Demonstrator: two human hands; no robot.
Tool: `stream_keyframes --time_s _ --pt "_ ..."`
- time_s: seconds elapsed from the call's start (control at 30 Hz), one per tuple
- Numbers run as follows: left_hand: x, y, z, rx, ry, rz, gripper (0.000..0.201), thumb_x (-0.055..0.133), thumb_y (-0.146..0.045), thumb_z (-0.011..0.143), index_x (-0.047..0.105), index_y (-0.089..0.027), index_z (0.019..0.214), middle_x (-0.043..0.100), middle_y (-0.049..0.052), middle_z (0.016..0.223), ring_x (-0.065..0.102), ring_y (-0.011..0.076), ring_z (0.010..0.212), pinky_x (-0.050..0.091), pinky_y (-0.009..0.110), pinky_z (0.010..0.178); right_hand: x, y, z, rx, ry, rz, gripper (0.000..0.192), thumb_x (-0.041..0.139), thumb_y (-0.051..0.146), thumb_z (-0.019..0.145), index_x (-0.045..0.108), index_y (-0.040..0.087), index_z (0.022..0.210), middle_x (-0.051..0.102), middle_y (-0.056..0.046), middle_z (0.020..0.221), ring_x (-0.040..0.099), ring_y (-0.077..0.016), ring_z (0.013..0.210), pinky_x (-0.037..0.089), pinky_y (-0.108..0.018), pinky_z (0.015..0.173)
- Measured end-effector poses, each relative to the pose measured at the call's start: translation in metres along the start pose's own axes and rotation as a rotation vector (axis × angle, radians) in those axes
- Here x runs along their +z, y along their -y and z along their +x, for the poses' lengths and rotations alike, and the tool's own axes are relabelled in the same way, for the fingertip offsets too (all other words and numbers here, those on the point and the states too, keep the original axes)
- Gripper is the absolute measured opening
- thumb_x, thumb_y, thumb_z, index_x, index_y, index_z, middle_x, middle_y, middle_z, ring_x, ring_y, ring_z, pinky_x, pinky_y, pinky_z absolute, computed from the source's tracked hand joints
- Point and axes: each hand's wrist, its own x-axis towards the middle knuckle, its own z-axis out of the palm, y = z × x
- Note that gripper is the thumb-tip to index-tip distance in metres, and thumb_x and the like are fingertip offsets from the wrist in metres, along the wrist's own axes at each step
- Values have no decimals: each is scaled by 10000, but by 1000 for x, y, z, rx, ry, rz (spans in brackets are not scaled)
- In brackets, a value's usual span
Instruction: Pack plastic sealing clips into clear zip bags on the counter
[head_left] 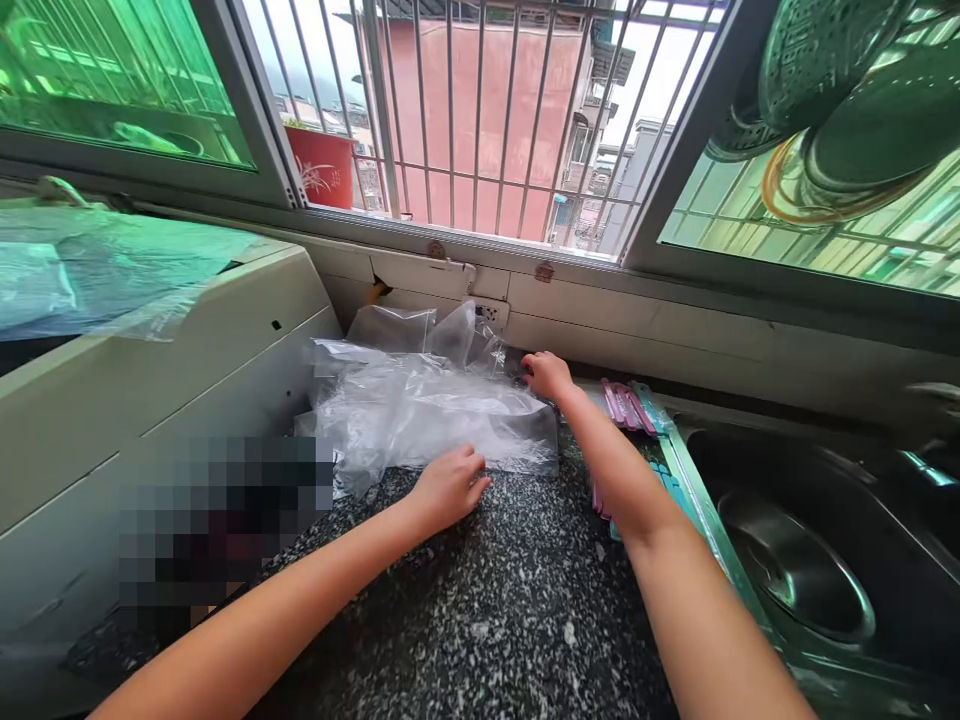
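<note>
A loose heap of clear plastic bags point(442, 400) lies crumpled at the back of the speckled dark countertop point(510, 600). My left hand point(452, 487) is at the heap's front edge, palm down, with the thumb apart from loosely bent fingers and nothing visible in it. Farther back, my right hand point(549, 376) reaches to the right rear corner of the bags. Its fingers curl inward there, and whether they pinch the plastic is too small to make out. Beside and partly under my right forearm lie pink and teal strip-like pieces point(628, 408).
A metal sink point(795, 560) is set into the counter on the right. On the left stands a pale cabinet-like box point(247, 300) covered with plastic sheeting point(112, 270). Behind are a wall socket point(491, 313) and a barred window with a red pot point(324, 165). A blurred patch hides the left front.
</note>
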Motion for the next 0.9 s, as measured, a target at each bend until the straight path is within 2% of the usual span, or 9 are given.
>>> stream_keyframes --time_s 0.17,0.33,0.5,0.67,0.77,0.9 --pt "1 21 -28 -74 9 28 200 418 -282 851 576 -160 857 577 80 911 573 204 857 435 305 772 4 12 15 -89 41 -48 371 589 243 743 589 245 1114 620 -85 1085 530 -242 1031 422 -290 773" --pt "4 32 -33 -81 -29 -36 214 413 -294 857 579 -160 858 584 76 904 574 198 845 434 300 764 10 18 21 -114 62 -103 309 557 226 757 622 200 1058 621 -110 1060 539 -244 1008 415 -288 761" --pt "4 38 -35 -63 -58 -63 204 424 -287 851 591 -171 835 597 68 876 579 190 822 434 288 738 12 21 19 -58 33 -128 256 526 215 781 641 176 1006 631 -117 1020 541 -229 991 398 -278 753" --pt "1 38 -35 -27 -76 -102 212 432 -296 848 602 -170 840 602 73 871 584 196 818 436 288 729 -1 7 4 98 -38 -141 266 456 184 809 639 139 996 630 -139 996 540 -233 968 386 -287 739" --pt "-3 36 -36 -9 -93 -145 209 442 -297 845 609 -171 846 603 68 870 584 188 804 434 282 721 -14 -3 -9 176 -88 -136 304 424 203 824 612 145 1055 622 -128 1021 536 -228 967 385 -287 746" --pt "-8 36 -36 -14 -135 -215 203 449 -286 839 615 -169 833 600 61 853 579 179 777 432 277 699 -31 -5 -35 225 -292 96 261 480 239 792 632 157 988 644 -85 912 552 -201 895 395 -278 766"
